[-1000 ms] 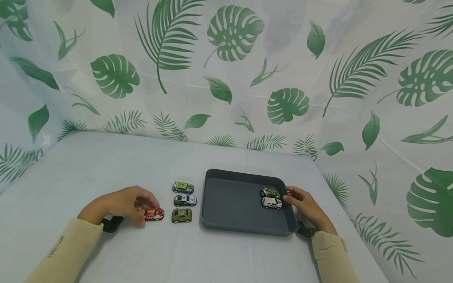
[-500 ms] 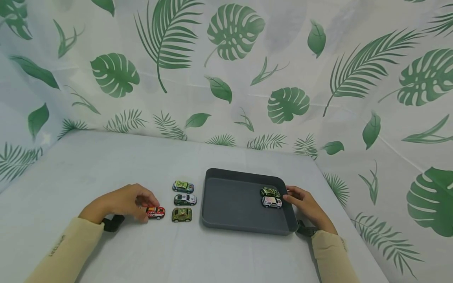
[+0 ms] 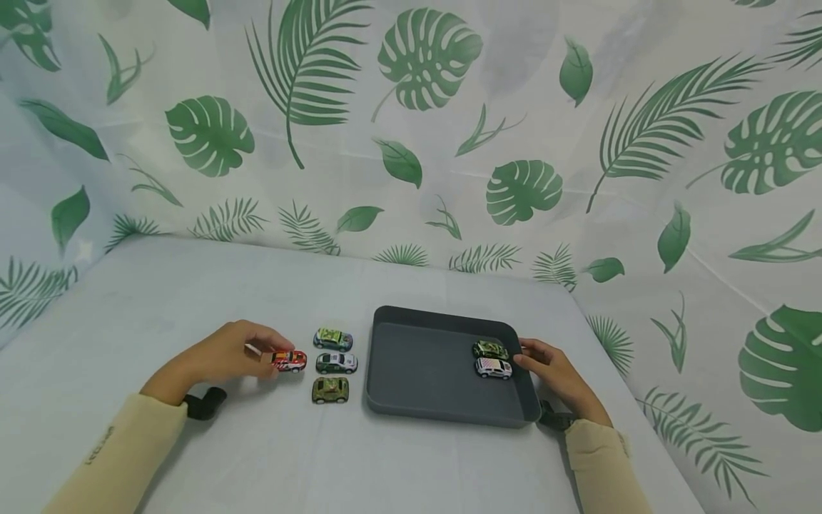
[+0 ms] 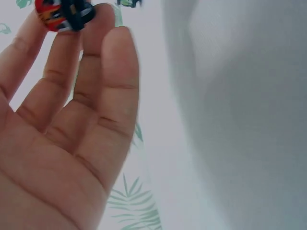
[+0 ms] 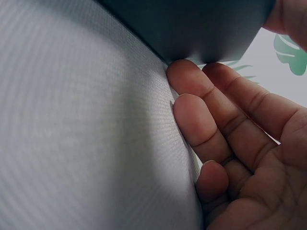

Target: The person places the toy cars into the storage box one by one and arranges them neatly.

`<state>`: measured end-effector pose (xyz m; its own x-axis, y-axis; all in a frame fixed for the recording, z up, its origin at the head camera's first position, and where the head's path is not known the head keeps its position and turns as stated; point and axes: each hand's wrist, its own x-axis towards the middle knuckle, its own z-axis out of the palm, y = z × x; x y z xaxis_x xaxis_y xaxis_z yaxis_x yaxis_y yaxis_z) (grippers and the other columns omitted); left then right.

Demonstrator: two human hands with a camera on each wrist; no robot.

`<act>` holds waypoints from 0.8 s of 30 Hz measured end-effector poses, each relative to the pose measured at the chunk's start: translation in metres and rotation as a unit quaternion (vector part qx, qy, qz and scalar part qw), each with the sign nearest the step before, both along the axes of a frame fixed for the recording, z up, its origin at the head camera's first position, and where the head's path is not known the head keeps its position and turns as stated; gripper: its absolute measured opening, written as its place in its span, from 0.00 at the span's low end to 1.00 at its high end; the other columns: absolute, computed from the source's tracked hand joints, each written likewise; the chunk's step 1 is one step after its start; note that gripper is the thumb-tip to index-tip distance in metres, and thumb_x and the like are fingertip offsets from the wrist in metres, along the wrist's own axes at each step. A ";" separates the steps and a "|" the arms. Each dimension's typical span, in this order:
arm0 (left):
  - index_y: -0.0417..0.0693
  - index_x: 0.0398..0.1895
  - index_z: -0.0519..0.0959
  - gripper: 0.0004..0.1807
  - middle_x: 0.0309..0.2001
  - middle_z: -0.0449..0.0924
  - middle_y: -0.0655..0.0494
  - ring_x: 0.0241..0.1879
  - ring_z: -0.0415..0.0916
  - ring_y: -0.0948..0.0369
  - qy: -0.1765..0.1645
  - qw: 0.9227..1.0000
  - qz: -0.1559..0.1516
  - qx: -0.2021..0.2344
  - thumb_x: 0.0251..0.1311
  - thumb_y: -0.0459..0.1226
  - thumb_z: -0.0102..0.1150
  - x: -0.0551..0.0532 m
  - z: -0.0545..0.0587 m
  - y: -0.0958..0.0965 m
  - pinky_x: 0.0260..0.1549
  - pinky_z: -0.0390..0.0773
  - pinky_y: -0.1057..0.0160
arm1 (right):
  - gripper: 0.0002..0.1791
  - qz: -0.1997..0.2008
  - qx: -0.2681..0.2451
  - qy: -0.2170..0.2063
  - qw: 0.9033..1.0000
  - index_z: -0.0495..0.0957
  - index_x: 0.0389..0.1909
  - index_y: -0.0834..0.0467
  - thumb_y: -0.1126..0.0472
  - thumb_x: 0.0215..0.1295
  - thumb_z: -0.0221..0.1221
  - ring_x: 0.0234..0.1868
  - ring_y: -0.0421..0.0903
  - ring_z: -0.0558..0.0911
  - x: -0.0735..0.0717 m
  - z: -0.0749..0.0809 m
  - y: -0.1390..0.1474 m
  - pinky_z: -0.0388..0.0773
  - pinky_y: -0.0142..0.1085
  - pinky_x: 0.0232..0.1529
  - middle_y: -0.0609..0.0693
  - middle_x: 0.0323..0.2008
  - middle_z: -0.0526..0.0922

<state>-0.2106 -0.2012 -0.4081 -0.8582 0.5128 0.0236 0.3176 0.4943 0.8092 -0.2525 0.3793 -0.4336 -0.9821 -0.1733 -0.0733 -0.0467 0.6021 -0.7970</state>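
My left hand (image 3: 232, 351) pinches a red toy car (image 3: 292, 360) between thumb and fingertips, raised off the table. In the left wrist view, only part of that red toy car (image 4: 60, 15) shows at the fingertips. At the dark grey tray (image 3: 420, 371), my right hand (image 3: 560, 375) grips the right wall, thumb over the rim. Its fingers (image 5: 192, 81) press on the outer wall in the right wrist view. Beside the red car, a yellow-green toy car (image 3: 333, 338), a white-and-green one (image 3: 337, 363) and a camouflage one (image 3: 330, 390) form a column.
Inside the tray, near its right wall, sit a dark green toy car (image 3: 490, 349) and a white one (image 3: 493, 368). A white cloth covers the table (image 3: 257, 457). Leaf-patterned fabric (image 3: 449, 143) rises behind and at the sides.
My left hand has lifted the red toy car and moved it away from me and slightly right. The right hand, the tray and the other cars look unmoved.
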 end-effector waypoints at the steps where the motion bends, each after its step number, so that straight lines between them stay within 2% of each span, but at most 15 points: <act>1: 0.37 0.57 0.88 0.22 0.55 0.88 0.47 0.50 0.82 0.57 0.007 1.000 0.001 0.005 0.60 0.35 0.78 0.000 0.000 0.000 0.50 0.86 0.62 | 0.33 -0.001 0.002 0.000 1.000 0.65 0.76 0.75 0.57 0.82 0.60 0.59 0.51 0.82 0.000 0.000 0.000 0.69 0.66 0.71 0.67 0.61 0.82; 5: 0.39 0.57 0.88 0.21 0.56 0.88 0.46 0.53 0.83 0.55 0.029 0.999 0.010 0.014 0.61 0.36 0.78 0.000 0.000 0.003 0.49 0.86 0.62 | 0.34 -0.004 0.005 -0.002 1.000 0.65 0.76 0.75 0.57 0.82 0.60 0.60 0.52 0.81 0.001 0.001 -0.001 0.68 0.66 0.71 0.67 0.60 0.81; 11: 0.40 0.58 0.88 0.21 0.51 0.89 0.52 0.49 0.82 0.59 0.041 0.999 0.031 0.014 0.62 0.35 0.77 0.002 0.004 0.007 0.49 0.86 0.61 | 0.33 0.000 0.006 0.005 1.000 0.66 0.76 0.75 0.58 0.82 0.60 0.58 0.48 0.82 0.000 0.000 -0.001 0.72 0.63 0.70 0.67 0.61 0.82; 19: 0.37 0.59 0.87 0.21 0.53 0.90 0.50 0.48 0.83 0.63 0.058 0.998 0.023 0.030 0.66 0.36 0.77 0.007 0.007 0.012 0.49 0.86 0.61 | 0.34 -0.006 0.018 0.001 1.000 0.67 0.75 0.74 0.55 0.81 0.61 0.61 0.57 0.82 -0.001 -0.001 -0.003 0.71 0.65 0.70 0.67 0.61 0.82; 24: 0.39 0.59 0.87 0.21 0.53 0.90 0.51 0.47 0.82 0.64 0.072 0.996 0.027 0.034 0.66 0.37 0.77 0.005 0.009 0.019 0.50 0.86 0.61 | 0.33 -0.007 0.014 0.003 1.000 0.67 0.75 0.75 0.56 0.81 0.60 0.59 0.55 0.82 0.000 -0.002 -0.001 0.72 0.63 0.70 0.67 0.61 0.82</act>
